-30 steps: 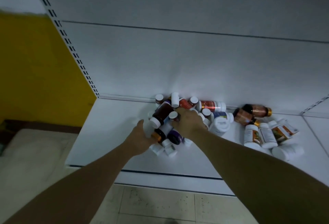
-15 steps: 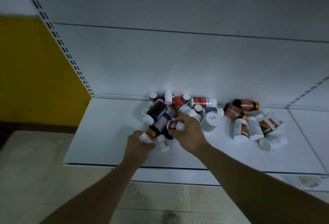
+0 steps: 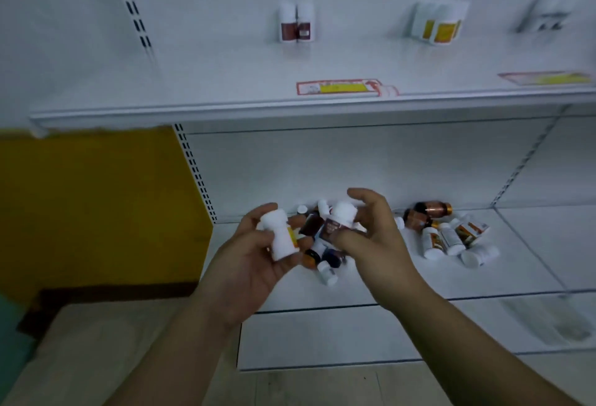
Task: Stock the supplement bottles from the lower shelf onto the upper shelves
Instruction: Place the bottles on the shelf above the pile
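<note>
Above the lower shelf (image 3: 503, 280), hands (image 3: 248, 260) grip blurred-label bottles (image 3: 280, 239).

Both forearms reach forward and converge at centre. The left grip (image 3: 254, 260) is palm-up, fingers curled round a white bottle (image 3: 279, 238). The right grip (image 3: 375, 238) pinches a brown-labelled bottle (image 3: 338, 222) between thumb and fingers, index finger raised.

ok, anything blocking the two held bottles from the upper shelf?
Nothing visible. Left hand holds a white bottle, right hand a brown-labelled bottle; the upper shelf above has bare front space, stocked bottles further back.
</note>
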Motion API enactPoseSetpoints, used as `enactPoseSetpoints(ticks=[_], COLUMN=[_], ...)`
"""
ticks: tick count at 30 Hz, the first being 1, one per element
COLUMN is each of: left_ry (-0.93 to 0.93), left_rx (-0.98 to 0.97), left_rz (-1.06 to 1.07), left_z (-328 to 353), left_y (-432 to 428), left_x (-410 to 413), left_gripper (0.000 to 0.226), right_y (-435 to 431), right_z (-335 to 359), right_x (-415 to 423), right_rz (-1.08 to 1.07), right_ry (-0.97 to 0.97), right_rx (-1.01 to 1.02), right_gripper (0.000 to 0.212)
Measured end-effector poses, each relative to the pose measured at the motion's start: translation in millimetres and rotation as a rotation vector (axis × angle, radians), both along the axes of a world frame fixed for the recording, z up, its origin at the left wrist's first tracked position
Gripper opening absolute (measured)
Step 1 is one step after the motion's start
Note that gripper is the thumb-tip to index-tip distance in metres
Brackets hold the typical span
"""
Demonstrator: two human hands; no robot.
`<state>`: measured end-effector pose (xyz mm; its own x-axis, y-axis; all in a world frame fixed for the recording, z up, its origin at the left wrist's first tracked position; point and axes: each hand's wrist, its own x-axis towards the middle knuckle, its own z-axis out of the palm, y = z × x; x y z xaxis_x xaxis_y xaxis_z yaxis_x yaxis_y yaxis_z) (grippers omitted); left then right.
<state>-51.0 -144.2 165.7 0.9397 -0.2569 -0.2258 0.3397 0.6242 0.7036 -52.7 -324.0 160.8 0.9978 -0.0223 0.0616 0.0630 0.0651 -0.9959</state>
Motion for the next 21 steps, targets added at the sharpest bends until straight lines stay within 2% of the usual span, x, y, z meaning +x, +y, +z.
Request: enactPoseSetpoints(ticks=[2, 10, 14, 21], left_ry=[-0.052, -0.346, -0.512, -0.597], left_rx=[-0.067, -0.033, 0.058, 0.062], left_rz=[-0.050, -0.081, -0.070, -0.092], left_z=[27.4, 112.5, 144.8, 187.4], left_y=[9.1, 20.5, 16.3, -17.6], left_x=[-18.3, -65.6, -71.9, -60.0], left_gripper=[0.034, 0.037, 0.043, 0.038], right_y=[5.1, 16.7, 14.1, -22.5], right_z=[26.5, 111.9, 141.9, 182.0], right_x=[-19.0, -65.0, -72.5, -65.9], right_rz=[-0.012, 0.146, 0.168, 0.130], right_ry=[-0.010, -0.185, -0.299, -0.401], right_rx=[0.020, 0.236, 0.213, 0.191], right_gripper=[0.053, 0.052, 0.061, 0.066])
